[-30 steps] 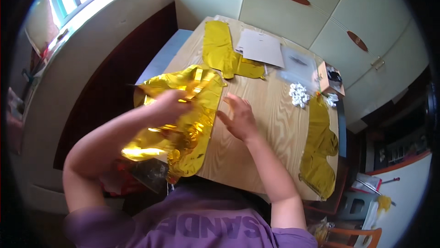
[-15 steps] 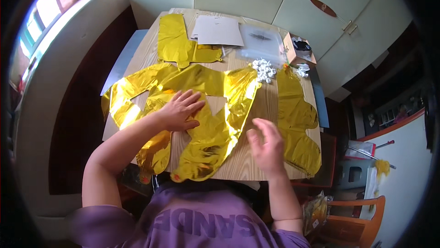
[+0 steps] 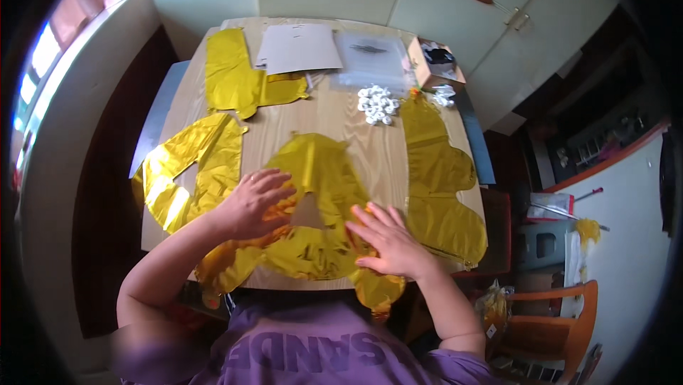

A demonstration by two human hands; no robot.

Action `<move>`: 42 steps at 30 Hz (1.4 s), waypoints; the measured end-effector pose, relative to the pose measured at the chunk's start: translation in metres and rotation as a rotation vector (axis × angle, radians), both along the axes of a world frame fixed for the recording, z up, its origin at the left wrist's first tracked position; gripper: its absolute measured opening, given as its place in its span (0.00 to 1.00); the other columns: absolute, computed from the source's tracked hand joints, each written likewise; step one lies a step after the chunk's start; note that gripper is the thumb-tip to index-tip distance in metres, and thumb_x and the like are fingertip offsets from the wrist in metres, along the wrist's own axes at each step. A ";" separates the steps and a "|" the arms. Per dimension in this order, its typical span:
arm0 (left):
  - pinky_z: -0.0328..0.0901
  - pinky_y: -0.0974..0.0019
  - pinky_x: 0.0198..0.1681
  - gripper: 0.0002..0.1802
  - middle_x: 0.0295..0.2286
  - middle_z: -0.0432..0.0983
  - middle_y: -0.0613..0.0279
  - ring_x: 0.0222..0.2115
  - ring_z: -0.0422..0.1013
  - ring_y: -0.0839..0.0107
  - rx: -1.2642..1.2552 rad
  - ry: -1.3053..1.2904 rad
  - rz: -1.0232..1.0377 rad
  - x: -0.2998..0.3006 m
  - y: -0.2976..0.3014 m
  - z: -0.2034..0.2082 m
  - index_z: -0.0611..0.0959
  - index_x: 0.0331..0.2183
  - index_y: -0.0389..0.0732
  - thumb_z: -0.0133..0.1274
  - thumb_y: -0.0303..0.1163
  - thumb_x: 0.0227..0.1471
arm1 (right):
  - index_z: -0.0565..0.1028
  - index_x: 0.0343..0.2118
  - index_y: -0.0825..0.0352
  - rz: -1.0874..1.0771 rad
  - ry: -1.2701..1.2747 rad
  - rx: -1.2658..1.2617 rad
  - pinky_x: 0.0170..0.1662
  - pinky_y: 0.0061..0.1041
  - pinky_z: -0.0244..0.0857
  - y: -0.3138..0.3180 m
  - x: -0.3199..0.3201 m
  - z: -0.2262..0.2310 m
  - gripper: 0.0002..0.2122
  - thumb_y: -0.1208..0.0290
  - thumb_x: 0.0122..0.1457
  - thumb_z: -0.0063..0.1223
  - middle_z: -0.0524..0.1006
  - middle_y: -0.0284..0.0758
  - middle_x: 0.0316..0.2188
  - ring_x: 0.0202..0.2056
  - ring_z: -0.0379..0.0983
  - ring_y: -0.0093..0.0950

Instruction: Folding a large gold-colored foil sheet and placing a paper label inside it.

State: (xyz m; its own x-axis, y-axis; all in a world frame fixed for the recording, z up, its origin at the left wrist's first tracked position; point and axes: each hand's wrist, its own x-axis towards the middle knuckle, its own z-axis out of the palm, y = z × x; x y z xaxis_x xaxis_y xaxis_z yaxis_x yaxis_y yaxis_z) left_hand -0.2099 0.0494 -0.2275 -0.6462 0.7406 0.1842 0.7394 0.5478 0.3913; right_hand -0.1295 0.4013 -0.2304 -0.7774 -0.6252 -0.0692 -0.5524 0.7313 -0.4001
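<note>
A flat gold foil balloon (image 3: 313, 164) with a triangular hole lies at the near middle of the table, its lower parts hanging over the front edge. My left hand (image 3: 257, 202) is over its left side, fingers spread and slightly bent, holding nothing. On its right side my right hand (image 3: 390, 241) rests with fingers outstretched. Another gold foil balloon (image 3: 220, 146), with a hole in it, lies to the left. A wavy-edged gold foil balloon (image 3: 435, 178) lies flat on the right. At the far left is an angular gold foil balloon (image 3: 228, 65).
White sheets (image 3: 302, 49) and a clear plastic sleeve (image 3: 373, 57) lie at the back of the wooden table (image 3: 284, 114). Nearby are a pile of small white rolls (image 3: 377, 105) and an open box (image 3: 434, 63) with dark contents. A wooden chair (image 3: 555, 328) stands at the lower right.
The balloon under my hands has come nearer and been turned, parting from the one at left. My right hand has moved from bare table onto it. The whole view has shifted slightly.
</note>
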 end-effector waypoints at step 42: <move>0.50 0.50 0.67 0.28 0.48 0.73 0.54 0.56 0.67 0.60 -0.150 0.180 -0.046 -0.120 0.292 -0.040 0.79 0.49 0.41 0.53 0.52 0.55 | 0.77 0.31 0.66 -0.817 0.143 -0.594 0.37 0.29 0.66 0.144 -0.150 -0.060 0.07 0.67 0.60 0.60 0.77 0.35 0.29 0.32 0.74 0.30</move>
